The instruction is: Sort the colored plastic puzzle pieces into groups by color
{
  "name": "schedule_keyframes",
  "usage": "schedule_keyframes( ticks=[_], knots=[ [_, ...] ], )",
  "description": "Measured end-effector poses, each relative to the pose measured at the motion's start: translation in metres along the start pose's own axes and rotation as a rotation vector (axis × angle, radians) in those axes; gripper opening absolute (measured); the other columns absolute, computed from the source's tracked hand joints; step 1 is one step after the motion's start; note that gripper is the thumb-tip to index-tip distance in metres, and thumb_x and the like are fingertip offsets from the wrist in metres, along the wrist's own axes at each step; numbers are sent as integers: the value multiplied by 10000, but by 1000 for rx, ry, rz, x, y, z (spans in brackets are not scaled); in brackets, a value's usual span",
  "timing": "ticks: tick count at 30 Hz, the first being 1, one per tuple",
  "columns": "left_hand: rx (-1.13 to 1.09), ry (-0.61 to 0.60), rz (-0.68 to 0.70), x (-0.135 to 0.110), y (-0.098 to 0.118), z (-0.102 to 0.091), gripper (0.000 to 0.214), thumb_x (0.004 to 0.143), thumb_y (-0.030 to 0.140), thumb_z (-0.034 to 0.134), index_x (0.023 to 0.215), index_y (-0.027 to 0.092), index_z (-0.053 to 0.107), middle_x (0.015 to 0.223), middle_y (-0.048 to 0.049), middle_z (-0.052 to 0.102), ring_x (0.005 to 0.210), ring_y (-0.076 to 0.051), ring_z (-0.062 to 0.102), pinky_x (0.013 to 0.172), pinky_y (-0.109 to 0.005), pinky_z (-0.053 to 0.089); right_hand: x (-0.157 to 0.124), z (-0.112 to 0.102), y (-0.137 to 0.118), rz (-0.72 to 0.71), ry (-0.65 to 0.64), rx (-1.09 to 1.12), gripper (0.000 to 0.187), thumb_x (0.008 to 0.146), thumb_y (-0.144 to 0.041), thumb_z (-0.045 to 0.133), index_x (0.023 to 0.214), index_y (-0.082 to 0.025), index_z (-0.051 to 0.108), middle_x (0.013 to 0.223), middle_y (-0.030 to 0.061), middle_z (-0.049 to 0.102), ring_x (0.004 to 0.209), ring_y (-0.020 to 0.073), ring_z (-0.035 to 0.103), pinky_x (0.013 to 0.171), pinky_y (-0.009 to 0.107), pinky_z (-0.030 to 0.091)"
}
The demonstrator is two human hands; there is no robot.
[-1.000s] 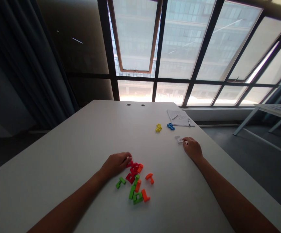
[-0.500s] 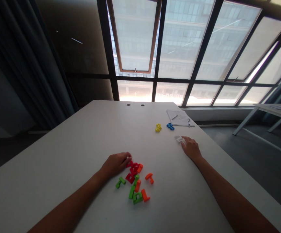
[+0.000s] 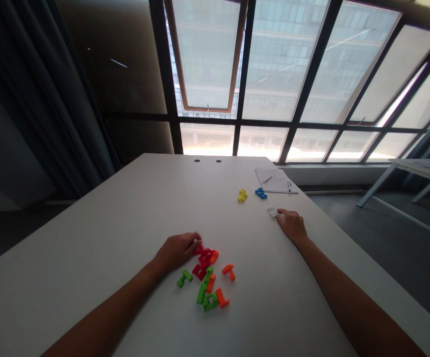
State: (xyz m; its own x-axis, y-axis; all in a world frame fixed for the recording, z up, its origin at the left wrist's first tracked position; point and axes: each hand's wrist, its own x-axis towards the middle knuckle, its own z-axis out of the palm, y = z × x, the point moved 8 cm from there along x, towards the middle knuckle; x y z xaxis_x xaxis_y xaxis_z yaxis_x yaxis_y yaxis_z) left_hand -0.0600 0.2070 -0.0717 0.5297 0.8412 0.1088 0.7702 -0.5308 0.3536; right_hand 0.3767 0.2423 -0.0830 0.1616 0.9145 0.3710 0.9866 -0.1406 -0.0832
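Observation:
My left hand (image 3: 178, 249) rests on the white table with its fingers curled, at the upper left edge of a loose pile. A small pale bit shows at its fingertips, too small to name. Right beside those fingers lie red plastic blocks (image 3: 199, 271). Green blocks (image 3: 210, 301) and orange blocks (image 3: 229, 271) lie nearer to me, some touching one another. Farther right, my right hand (image 3: 292, 225) has its fingers closed at a little group of white plastic blocks (image 3: 272, 212). Its fingertips meet the right end of that group and partly cover it.
Yellow blocks (image 3: 242, 195) and blue blocks (image 3: 260, 193) form two small clusters beyond my right hand. Behind them, written paper sheets (image 3: 274, 179) carry two pens near the right edge of the table (image 3: 133, 208). Another table (image 3: 423, 171) stands at the right.
My right hand has shifted very slightly at the white blocks. My left hand and the coloured blocks stay practically where they were.

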Motion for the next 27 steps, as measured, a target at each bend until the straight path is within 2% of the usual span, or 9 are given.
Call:
schedule_keyframes(
  ticks=[3,6,9,12,15,17,20,24,27],
  knots=[
    [2,2,-4,0,0,0,319,1030,424,382,1014,275,663,915,9,734,783,-167,657,700,-266,392,-1,-10,-2,-23,66,30,342,968,-310,546,1255,-175,674,1145,139,735,1052,290,638,883,386,445],
    [-2,1,-4,0,0,-1,321,1029,426,385,1014,273,666,911,7,735,774,-166,654,702,-269,392,-8,-36,-16,-100,244,114,297,961,-211,505,1174,-148,701,1116,142,741,1041,281,645,926,412,439],
    [-10,0,-5,-1,1,-2,328,1031,434,379,1016,275,666,899,10,732,773,-166,653,706,-271,394,-27,-60,-62,-412,317,269,243,946,-147,502,1047,-167,722,1010,111,757,987,239,664,956,402,439],
    [-23,-2,-7,-1,1,-3,331,1033,437,375,1016,275,664,893,11,730,771,-164,653,705,-267,397,-64,-67,-128,-824,146,429,221,930,-115,529,1023,-196,713,969,77,762,853,186,683,847,345,484],
    [-28,-3,-9,-1,2,-3,335,1031,442,378,1013,272,667,889,10,731,763,-162,652,704,-267,399,-98,-74,-176,-968,-1,579,204,923,-134,564,1059,-206,697,961,62,761,716,141,670,691,273,493],
    [-29,-2,-8,-1,3,-3,337,1030,441,378,1011,270,669,898,9,735,766,-160,653,703,-267,400,-118,-79,-198,-1040,-90,649,182,927,-169,591,1076,-209,688,983,59,759,668,117,658,643,246,488],
    [-27,-1,-4,-1,3,-3,340,1029,441,378,1018,267,670,907,4,737,773,-163,656,705,-266,406,-139,-91,-217,-1119,-137,670,130,937,-196,590,1016,-213,692,934,48,754,658,116,652,621,238,482],
    [-27,0,4,-1,3,-3,333,1029,436,380,1020,269,668,912,1,738,793,-172,662,718,-273,415,-153,-97,-224,-1194,-157,588,138,964,-243,561,983,-217,696,815,37,728,627,124,631,591,249,462],
    [-29,5,4,-1,3,-4,334,1030,436,379,1015,271,668,911,-2,740,801,-177,666,720,-276,415,-156,-93,-226,-1217,-158,506,154,978,-280,556,984,-219,697,879,41,732,657,122,640,610,253,465]
  ],
)
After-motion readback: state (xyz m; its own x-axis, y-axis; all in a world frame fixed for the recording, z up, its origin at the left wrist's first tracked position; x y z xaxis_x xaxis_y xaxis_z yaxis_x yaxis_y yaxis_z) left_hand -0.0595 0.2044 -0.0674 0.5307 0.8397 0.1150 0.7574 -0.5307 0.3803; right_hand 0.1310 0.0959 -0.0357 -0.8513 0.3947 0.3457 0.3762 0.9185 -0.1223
